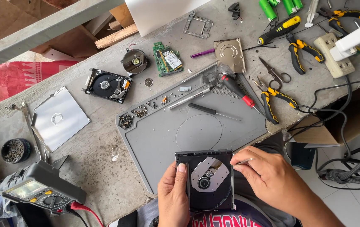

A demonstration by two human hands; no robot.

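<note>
Head view, looking down on a rough grey concrete bench.

Item, near centre: slim black optical disc drive with bare silver spindle plate [205, 180], held flat at the near edge of the grey silicone work mat [163, 134], half over the person's lap. The left hand [174, 196] clasps its left edge, thumb lying along the frame, apparently to steady it. The right hand [272, 178] pinches a thin silver metal pick or tweezer [244, 161] between thumb and forefinger, tip pointed at the drive's far right corner; whether it touches cannot be told.

Item, on the mat's far moulded trays: heaps of small dark screws [126, 121], sorted apart, seemingly to keep them from rolling off.

Item, far right of mat: red-and-black handled screwdriver [235, 89] and a thin black precision driver [213, 111], lying loose within reach.

Item, far left: opened hard disk with mirror-bright platter [107, 85]; beside it a green circuit board [167, 59].

Item, left: flat silver sheet-metal cover [60, 117].

Item, near left: grey multimeter with orange dial surround [37, 191].

Item, far right: yellow-and-black pliers [275, 101] and steel scissors [275, 74].
</note>
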